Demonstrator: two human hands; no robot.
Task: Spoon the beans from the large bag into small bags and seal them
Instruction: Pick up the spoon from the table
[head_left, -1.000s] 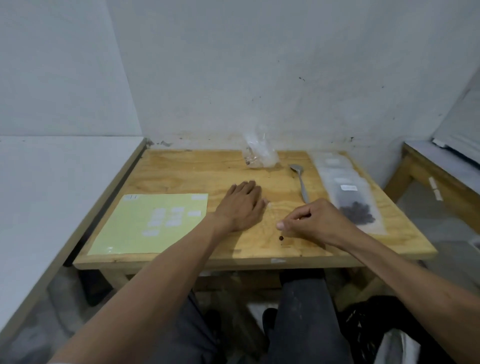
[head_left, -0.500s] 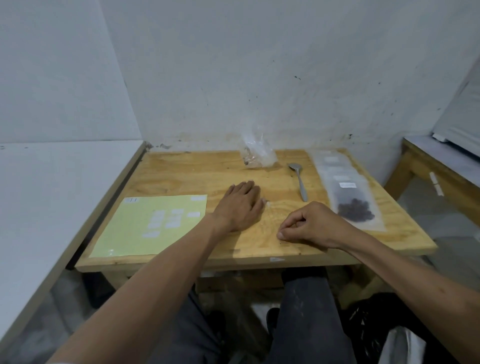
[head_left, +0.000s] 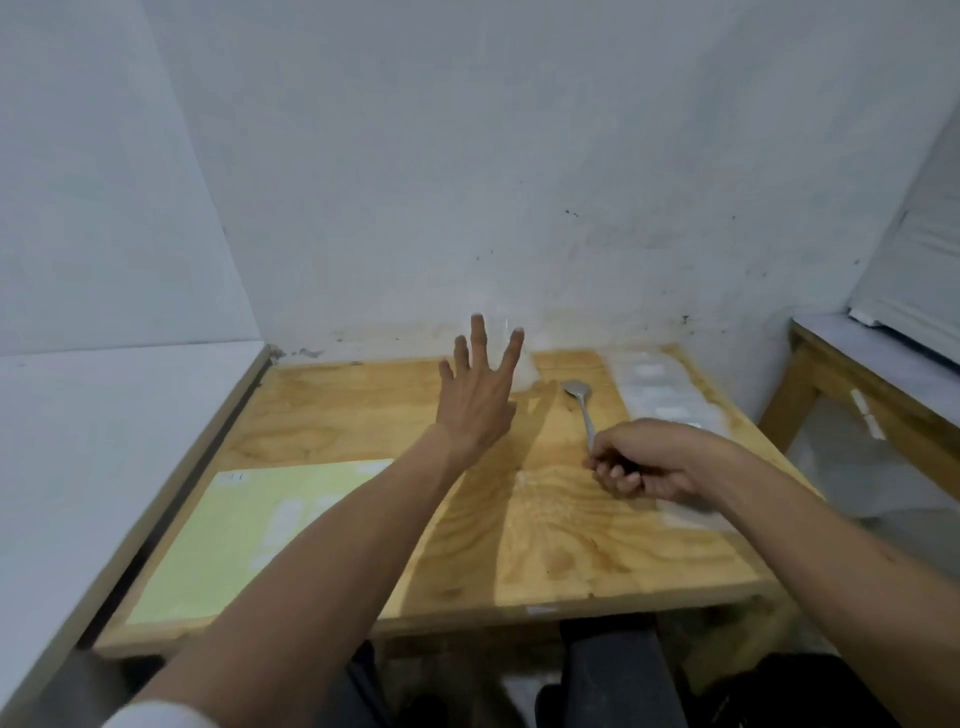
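Whitewashed walls meet in a corner behind a plywood table (head_left: 545, 545), w/ a 2nd wooden bench (head_left: 852, 384) off to the right. Biggest thing on top is a pale yellow-green sheet (head_left: 244, 525) w/ white stickers on it, lying well left of & nearer than the left fingers, under the left forearm. Next, a row of flat clear small bags (head_left: 660, 389) runs along the right side, starting just beyond the right knuckles & partly hidden under that hand. Left hand (head_left: 480, 395) is raised off the wood, fingers (head_left: 478, 332) spread wide & straight, gripping nothing; the crumpled clear large bag (head_left: 527, 366) sits right behind those fingertips by the back wall, mostly hidden & blurred, can't tell if they touch it tbh. Right hand (head_left: 644, 462) is curled into a loose fist around the handle end of the metal spoon (head_left: 579, 397), bowl pointing away from the fingers toward the wall, approx btwn the large bag & the small bags. Beans aren't visible from here.
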